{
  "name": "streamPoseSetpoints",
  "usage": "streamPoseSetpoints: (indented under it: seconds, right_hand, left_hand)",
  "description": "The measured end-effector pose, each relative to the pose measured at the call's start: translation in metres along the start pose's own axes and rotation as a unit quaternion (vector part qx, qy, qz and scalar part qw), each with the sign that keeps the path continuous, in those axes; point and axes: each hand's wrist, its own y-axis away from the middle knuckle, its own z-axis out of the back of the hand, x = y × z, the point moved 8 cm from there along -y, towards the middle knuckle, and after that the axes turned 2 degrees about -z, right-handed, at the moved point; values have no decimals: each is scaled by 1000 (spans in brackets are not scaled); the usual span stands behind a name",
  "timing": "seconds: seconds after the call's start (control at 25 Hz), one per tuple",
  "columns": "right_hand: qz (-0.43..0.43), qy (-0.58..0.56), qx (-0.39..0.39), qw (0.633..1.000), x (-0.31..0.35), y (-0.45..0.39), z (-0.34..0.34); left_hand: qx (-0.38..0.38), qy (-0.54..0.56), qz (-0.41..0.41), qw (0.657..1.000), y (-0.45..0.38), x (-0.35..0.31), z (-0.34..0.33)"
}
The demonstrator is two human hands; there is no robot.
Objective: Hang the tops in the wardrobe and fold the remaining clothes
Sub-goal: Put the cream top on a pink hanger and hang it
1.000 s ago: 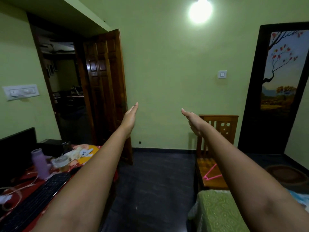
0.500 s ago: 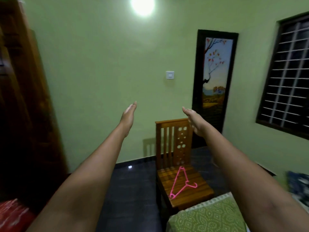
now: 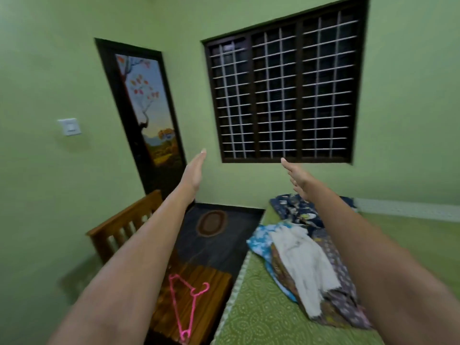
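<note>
Swung further right since half a second ago, so that the barred window (image 3: 283, 90) now fills the upper middle and the painted door panel (image 3: 146, 108) has slid over to the left, with the light switch (image 3: 69, 126) beyond it on the green wall. Both arms stretched forward as before, holding nothing. Left hand (image 3: 194, 173) raised edge-on with fingers straight and together, tips just below the window's lower left corner. Right hand (image 3: 297, 178) likewise flat, fingers straight and loosely spread, thumb side up, hovering above the far end of the bed (image 3: 258, 312). Now in full view, a heap of clothes (image 3: 306, 265) lying on the green patterned bedcover near the bed's left edge: a white garment (image 3: 306, 262) draped on top, a blue printed piece (image 3: 261, 245) poking out beneath on the left, a dark purple patterned one under the right forearm. Further toward the far end of the bed, a dark navy printed cloth (image 3: 296, 207), partly hidden behind the right wrist. Pink hanger (image 3: 185, 305) flat on the seat of the wooden chair (image 3: 124, 225), just beside the bed's left edge, hook pointing toward the bed. Round brown mat (image 3: 211, 223) on the dark floor beyond the chair. Heavy motion blur throughout, fine detail hard to make out.
</note>
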Motion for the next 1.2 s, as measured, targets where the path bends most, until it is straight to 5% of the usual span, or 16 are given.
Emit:
streamPoseSetpoints:
  seconds: [0.28,0.56,0.84,1.04,1.2]
  right_hand:
    - [-44,11,-161,986,-31,2,122]
    - [-120,39,-129,984,-99,-98,159]
    - [-288,76,-79,951,-282,-205,181]
    - [-417,77,-82,902,-456,-231,190]
    - [-425,129,-111,889,-564,-272,205]
  left_hand:
    - [156,-16,-3,988,-65,48,-119]
    - [170,-31,61,983,-160,141,-196]
    - [125,-59,273,952,-205,357,-270]
    - [157,-105,445,876,-149,552,-322]
    - [158,-130,520,830,-119,672,-354]
